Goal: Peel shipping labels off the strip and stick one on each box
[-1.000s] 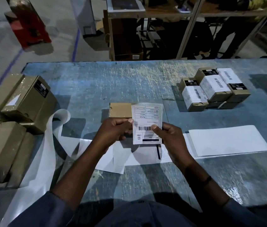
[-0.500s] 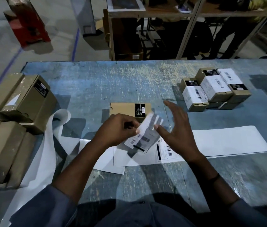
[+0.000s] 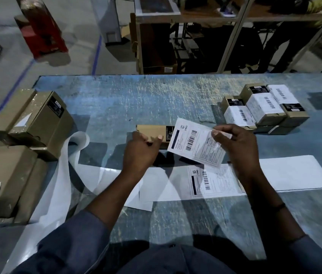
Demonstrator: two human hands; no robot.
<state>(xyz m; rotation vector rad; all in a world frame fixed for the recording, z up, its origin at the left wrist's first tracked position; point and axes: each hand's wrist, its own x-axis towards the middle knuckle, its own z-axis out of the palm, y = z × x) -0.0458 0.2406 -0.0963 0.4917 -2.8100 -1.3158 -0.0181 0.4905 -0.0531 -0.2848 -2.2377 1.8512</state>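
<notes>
From my remote seat I see the left hand (image 3: 140, 153) at the middle of the worn blue table (image 3: 136, 95), fingers curled round the near edge of a small brown cardboard box (image 3: 151, 131) that lies flat with a black sticker on its right end. The right hand (image 3: 235, 147), at three o'clock from the left, pinches one end of a white printed shipping label (image 3: 193, 143) between thumb and fingertips. The label is tilted, printed side up. Its free end reaches toward nine o'clock and overlaps the box's right end in my view; I cannot tell whether it touches the cardboard. At six o'clock from the label, the long white backing strip (image 3: 274, 175) lies flat across the table, with another printed label (image 3: 213, 181) on it just under the right wrist. The strip's left end curls up in a loop toward nine o'clock. At two o'clock on the table sits a cluster of brown boxes with white labels (image 3: 263, 107) pressed side by side. At nine o'clock, plain brown cardboard boxes (image 3: 37, 119) are stacked at the table's left edge.
</notes>
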